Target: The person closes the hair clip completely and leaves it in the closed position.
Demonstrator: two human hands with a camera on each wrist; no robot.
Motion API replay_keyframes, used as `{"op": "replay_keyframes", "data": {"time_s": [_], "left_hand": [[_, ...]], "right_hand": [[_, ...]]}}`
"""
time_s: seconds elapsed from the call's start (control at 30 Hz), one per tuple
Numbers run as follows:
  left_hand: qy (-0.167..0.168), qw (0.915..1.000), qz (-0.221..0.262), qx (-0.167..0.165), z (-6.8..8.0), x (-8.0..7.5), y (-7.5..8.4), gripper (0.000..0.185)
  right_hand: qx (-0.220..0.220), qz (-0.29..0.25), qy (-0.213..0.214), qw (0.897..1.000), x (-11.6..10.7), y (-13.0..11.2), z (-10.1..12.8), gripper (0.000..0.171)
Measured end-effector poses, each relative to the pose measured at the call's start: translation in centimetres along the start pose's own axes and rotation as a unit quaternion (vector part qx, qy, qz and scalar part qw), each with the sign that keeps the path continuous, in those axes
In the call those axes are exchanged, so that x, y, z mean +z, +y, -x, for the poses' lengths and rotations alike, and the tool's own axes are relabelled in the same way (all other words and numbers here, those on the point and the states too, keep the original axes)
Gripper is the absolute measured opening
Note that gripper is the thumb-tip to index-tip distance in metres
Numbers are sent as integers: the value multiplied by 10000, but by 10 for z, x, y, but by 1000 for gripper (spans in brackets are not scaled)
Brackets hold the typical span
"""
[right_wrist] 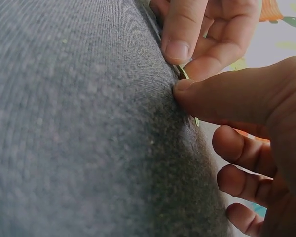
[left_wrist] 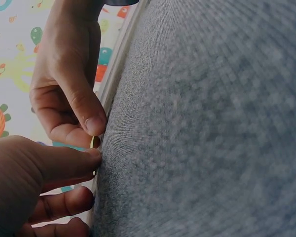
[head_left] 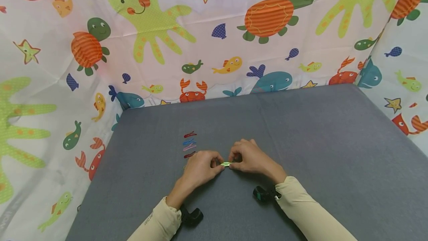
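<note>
A small yellow-green hair clip (head_left: 226, 164) lies between my two hands, close over the grey table. My left hand (head_left: 202, 167) pinches its left end between thumb and fingertips. At its right end, my right hand (head_left: 251, 161) pinches it the same way. In the right wrist view, a thin strip of the clip (right_wrist: 184, 73) shows between the two thumbs, and its other end pokes out below my right thumb. Fingers hide most of it in the left wrist view.
Beyond my left hand, several hair clips lie in a column: a red clip (head_left: 190, 134), a blue clip (head_left: 189, 142), a pink clip (head_left: 189, 147) and a dark red clip (head_left: 189, 154) beside the knuckles. A printed cloth (head_left: 227, 47) hangs around the grey table (head_left: 317, 140).
</note>
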State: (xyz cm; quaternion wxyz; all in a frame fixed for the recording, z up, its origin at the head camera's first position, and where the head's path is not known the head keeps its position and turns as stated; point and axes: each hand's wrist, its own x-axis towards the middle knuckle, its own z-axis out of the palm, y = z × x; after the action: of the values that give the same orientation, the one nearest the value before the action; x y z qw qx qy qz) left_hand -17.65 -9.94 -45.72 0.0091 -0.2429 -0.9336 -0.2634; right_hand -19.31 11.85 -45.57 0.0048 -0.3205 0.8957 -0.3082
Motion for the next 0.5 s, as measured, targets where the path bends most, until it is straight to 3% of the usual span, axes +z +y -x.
{"op": "replay_keyframes", "data": {"time_s": [0.5], "left_hand": [[-31,9999,161,-7,1,-1,1,7]], "right_hand": [[173,-169,-126,9996,-2,0,-1,15]]}}
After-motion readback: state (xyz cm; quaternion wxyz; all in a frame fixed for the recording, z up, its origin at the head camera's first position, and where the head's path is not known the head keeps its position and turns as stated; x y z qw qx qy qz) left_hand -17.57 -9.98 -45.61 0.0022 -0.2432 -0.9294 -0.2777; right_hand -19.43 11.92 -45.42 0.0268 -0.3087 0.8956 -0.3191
